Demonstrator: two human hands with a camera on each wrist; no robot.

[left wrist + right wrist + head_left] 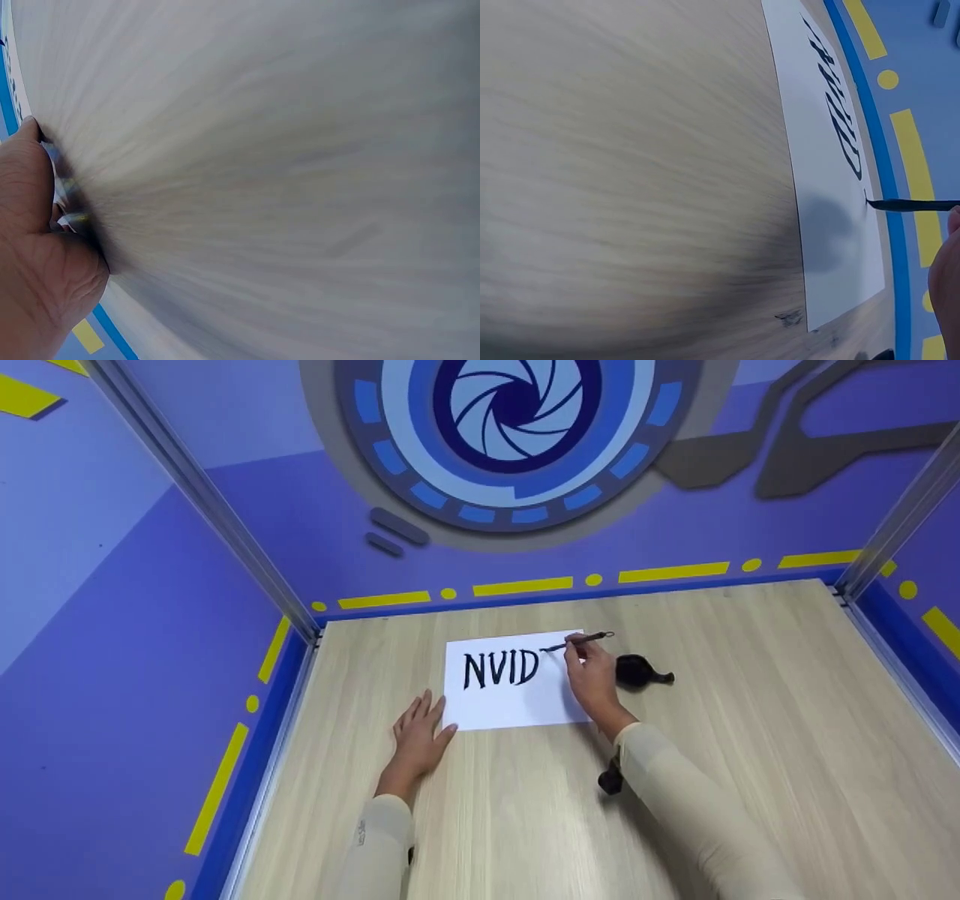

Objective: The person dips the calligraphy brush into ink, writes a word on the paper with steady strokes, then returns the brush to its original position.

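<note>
On the table lies a sheet of white paper (pixel 495 712) bearing the black brushed letters NVID (pixel 501 668). My right hand (pixel 592 671) pinches a dark, thin writing brush (pixel 595 637) above the paper's right part. In the right wrist view the tip of the brush (pixel 911 205) meets a short black stroke just past the D. My left hand (pixel 420 735) rests with fingers spread at the paper's lower left edge, the thumb by its corner. The left wrist view shows only part of this hand (pixel 37 247) against the tabletop.
Just right of my right hand, a black, narrow-necked bottle (pixel 636 672) lies on the wooden table (pixel 787 735). Blue and purple panels (pixel 262 532) with yellow marks rise at the back and sides. A dark smudge (pixel 789 318) marks the wood near the paper's edge.
</note>
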